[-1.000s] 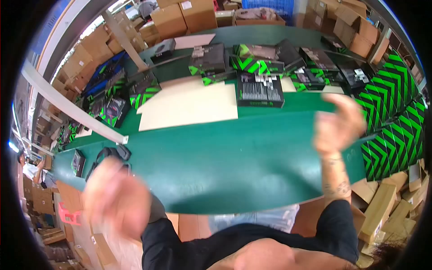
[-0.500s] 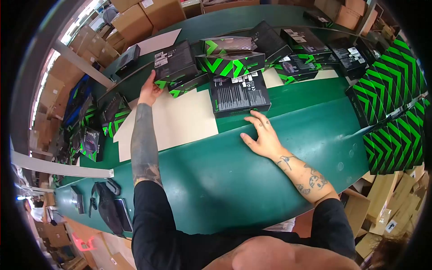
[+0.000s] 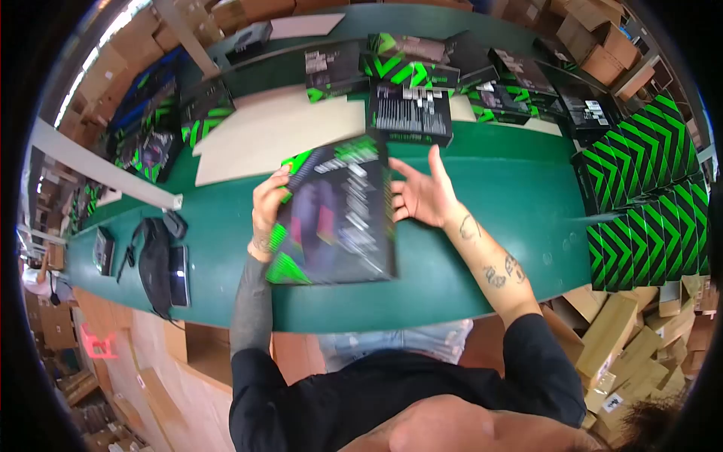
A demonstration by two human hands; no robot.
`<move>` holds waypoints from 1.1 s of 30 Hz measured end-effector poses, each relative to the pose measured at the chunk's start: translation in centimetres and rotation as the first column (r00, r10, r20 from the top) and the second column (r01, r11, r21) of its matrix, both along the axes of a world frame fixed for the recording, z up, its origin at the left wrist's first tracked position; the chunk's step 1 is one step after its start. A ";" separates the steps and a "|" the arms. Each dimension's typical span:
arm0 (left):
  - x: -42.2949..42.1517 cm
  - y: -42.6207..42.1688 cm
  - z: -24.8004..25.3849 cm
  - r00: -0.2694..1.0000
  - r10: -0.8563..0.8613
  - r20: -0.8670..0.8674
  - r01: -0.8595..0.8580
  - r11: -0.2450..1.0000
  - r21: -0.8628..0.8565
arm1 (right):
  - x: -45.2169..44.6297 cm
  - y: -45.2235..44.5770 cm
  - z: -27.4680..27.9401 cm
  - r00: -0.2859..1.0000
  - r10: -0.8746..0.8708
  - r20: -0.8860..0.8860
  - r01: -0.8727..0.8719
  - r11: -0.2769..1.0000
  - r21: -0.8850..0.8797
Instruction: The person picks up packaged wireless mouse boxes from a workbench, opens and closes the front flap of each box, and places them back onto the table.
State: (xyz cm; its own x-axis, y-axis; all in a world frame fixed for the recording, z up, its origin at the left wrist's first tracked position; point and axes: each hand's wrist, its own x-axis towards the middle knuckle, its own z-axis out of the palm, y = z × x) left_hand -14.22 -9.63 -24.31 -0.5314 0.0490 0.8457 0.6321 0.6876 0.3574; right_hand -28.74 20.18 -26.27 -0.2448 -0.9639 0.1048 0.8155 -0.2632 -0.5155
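A black and green product box (image 3: 335, 218), printed with what looks like a computer mouse, is tilted up over the near part of the table and slightly blurred. My left hand (image 3: 269, 202) grips its left edge. At the opposite edge is my right hand (image 3: 428, 194), thumb raised and fingers apart; its fingertips are close to the box, and I cannot tell whether they touch it. Just beyond lies another black box (image 3: 410, 114) with white printed text facing up. More black and green boxes (image 3: 412, 71) are piled behind it.
Striped green and black boxes (image 3: 640, 166) are stacked at the right end of the green table (image 3: 497, 252). Flat beige cardboard (image 3: 256, 135) lies toward the left. A black pouch (image 3: 154, 264) and a phone-like device (image 3: 179, 275) rest near the front left, below a white post (image 3: 105, 166).
My left hand has brought a box from the back pile toward me, and its mouse-picture side now shows. My right hand has turned palm inward beside it. The view has shifted.
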 end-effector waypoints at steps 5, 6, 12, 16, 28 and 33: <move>-0.3 5.0 3.8 0.977 0.213 -0.004 -0.177 0.804 -0.567 | 3.6 1.1 3.2 0.854 -0.369 -0.367 0.494 0.796 0.350; -0.7 5.3 4.2 0.957 0.286 0.058 -0.211 0.817 -0.537 | 3.8 0.9 2.3 0.812 -0.476 -0.338 0.577 0.745 0.336; -6.4 8.8 4.2 0.930 0.167 0.328 -0.131 0.983 -0.129 | 2.1 0.3 -0.4 0.484 -0.613 -0.625 0.818 0.570 0.075; -8.2 10.4 2.6 0.922 0.068 0.381 -0.053 0.997 -0.051 | 2.0 0.7 -1.9 0.529 -0.646 -0.550 0.788 0.615 0.036; -10.0 3.7 1.6 0.176 -0.950 -0.260 0.713 -0.059 0.699 | 2.9 2.4 -1.9 0.647 -0.509 -0.567 0.634 0.773 0.030; -9.6 3.1 3.1 0.225 -0.963 -0.148 0.779 0.086 0.621 | 3.1 2.8 -2.4 0.702 -0.447 -0.555 0.574 0.816 0.069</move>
State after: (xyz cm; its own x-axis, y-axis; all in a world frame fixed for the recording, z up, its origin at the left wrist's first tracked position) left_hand -23.86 -6.49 -21.17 -0.5760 0.3002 0.7603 0.4688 -0.6406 0.6081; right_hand -25.69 22.97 -28.65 -0.6809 -0.7155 0.1566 0.2034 -0.3900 -0.8981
